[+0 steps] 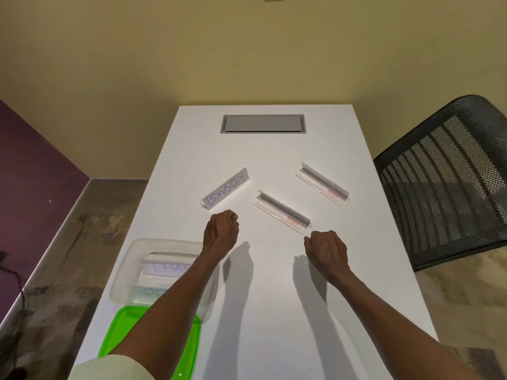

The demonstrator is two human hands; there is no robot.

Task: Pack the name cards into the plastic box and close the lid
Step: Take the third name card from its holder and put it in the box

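Three name cards (282, 212) left on table (274, 297) | nearest card at 11 o'clock of right hand (326, 252), long axis 10-to-4 | both fists curled, nothing held; left hand (220, 233) | plastic box (129, 270) at 7 o'clock, lid (109, 349) off

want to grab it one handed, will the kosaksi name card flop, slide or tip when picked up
The KOSAKSI name card looks like a folded clear holder standing on its edges, so probably stiff rather than floppy. It looks thin, so likely light. On the smooth white table it may slide when nudged, and its narrow base could let it tip.
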